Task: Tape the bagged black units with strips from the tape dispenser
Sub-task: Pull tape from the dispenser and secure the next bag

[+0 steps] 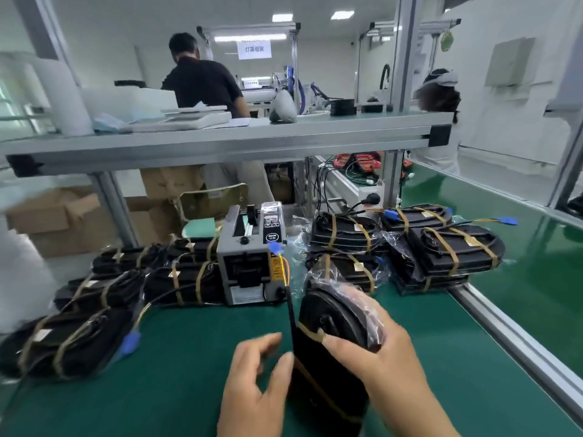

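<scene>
Right hand (388,348) fingers curl round the bagged black unit (328,313); left hand (255,383) fingers, loosely spread, touch its left edge.

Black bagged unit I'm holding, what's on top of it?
A tan tape strip crosses the black bagged unit, pressed by the thumb of the right hand; clear bag plastic bunches at its far end. The right hand covers the strip's far side.

white walls (126,29) | ceiling lights (282,17) — on | aluminium shelf (220,143) | green bench (189,357)
</scene>
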The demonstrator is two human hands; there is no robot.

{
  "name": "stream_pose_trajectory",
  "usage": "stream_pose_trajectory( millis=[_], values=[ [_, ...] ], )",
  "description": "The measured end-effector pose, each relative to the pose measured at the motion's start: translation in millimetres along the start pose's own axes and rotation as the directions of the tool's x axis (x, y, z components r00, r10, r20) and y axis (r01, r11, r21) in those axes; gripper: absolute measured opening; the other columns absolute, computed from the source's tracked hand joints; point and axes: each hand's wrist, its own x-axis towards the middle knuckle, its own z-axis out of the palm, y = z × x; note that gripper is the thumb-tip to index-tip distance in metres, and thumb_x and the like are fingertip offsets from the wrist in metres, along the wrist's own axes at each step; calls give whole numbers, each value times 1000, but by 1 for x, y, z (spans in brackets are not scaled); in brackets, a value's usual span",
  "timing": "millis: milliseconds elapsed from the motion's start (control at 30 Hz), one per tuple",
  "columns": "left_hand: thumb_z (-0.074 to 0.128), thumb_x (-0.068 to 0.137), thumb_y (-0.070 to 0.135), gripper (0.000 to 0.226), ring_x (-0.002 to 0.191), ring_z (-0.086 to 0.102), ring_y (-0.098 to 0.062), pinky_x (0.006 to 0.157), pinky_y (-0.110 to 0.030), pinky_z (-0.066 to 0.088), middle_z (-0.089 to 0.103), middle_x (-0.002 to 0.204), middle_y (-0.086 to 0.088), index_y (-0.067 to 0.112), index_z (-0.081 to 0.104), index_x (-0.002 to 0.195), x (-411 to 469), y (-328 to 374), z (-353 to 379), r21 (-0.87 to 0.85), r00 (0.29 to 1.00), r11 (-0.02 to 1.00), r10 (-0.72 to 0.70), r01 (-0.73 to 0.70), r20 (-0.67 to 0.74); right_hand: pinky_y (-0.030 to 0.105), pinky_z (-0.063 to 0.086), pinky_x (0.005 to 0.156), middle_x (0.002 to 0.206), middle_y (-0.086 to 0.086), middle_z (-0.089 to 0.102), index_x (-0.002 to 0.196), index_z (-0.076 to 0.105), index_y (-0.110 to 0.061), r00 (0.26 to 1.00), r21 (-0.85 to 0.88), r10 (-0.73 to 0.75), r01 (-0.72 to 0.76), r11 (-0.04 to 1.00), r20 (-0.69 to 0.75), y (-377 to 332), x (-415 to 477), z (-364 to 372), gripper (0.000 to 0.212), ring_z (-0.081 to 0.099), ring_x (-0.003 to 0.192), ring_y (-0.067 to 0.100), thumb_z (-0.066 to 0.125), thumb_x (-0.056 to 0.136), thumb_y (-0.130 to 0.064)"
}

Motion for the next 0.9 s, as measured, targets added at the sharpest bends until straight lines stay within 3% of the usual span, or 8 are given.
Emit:
stream_pose_trajectory(
  millis=[100, 200, 267, 367, 433, 567, 733, 900],
  values=[
    [59, 89, 51, 26, 113, 53, 7, 90, -4, 38, 58, 116, 28, 45, 59, 115, 33, 33, -28, 25, 984, 987, 157, -159, 84, 8, 50, 78, 108, -14, 75, 113, 65, -52, 988, -45, -27, 34, 998, 150, -9, -5, 7, 62, 71, 99, 4, 81, 56, -34],
    [60, 82, 62, 52, 127, 43, 9, 101, -6, 32, 51, 129, 28, 45, 51, 130, 63, 56, -41, 62, 891, 954, 250, -294, 380, 13, 51, 83, 111, -8, 75, 116, 65, -47, 973, -77, -24, 43, 996, 230, -12, -5, 10, 63, 72, 102, 10, 82, 58, -31],
    [68, 76, 62, 52, 127, 45, 6, 108, -18, 34, 52, 127, 27, 47, 56, 124, 78, 67, -43, 59, 812, 956, 212, -289, 544, 15, 51, 85, 112, -6, 75, 119, 65, -46, 963, -96, -21, 48, 994, 269, -13, -5, 10, 64, 72, 104, 12, 83, 60, -29],
    [80, 70, 45, 31, 107, 60, -13, 100, -39, 45, 63, 106, 12, 32, 73, 98, 89, 79, -43, -5, 715, 969, 187, -249, 674, 15, 50, 84, 110, -6, 75, 118, 64, -48, 959, -137, -18, 59, 989, 282, -14, -5, 9, 63, 72, 102, 11, 82, 61, -28],
    [82, 71, 31, 16, 92, 61, -25, 92, -48, 47, 64, 92, 0, 20, 75, 82, 90, 83, -40, -81, 703, 969, 224, -231, 675, 16, 51, 84, 110, -5, 75, 119, 63, -48, 959, -142, -13, 55, 988, 284, -15, -5, 9, 64, 72, 101, 12, 82, 61, -27],
    [81, 74, 14, 14, 75, 56, -25, 73, -38, 45, 61, 78, -5, 7, 70, 70, 85, 82, -30, -241, 749, 948, 314, -209, 583, 16, 51, 88, 119, -13, 71, 130, 52, -49, 963, -132, 17, 19, 991, 268, -16, -6, 8, 83, 69, 109, 9, 86, 58, -27],
    [74, 70, 11, 15, 71, 55, -20, 71, -30, 45, 60, 73, -10, -2, 67, 70, 80, 84, -15, -404, 856, 907, 300, -120, 421, 5, 44, 87, 116, -28, 68, 129, 54, -38, 946, -209, 42, 27, 978, 320, -19, -14, 14, 74, 65, 111, -4, 79, 65, -11],
    [77, 72, 16, 16, 71, 59, -21, 69, -34, 48, 66, 74, -8, 1, 72, 74, 88, 83, -17, -352, 860, 927, 283, -131, 425, 8, 47, 89, 113, -28, 69, 129, 55, -36, 965, -150, 86, -50, 987, 246, -18, -15, 20, 75, 67, 107, -3, 78, 62, -10]
  ],
)
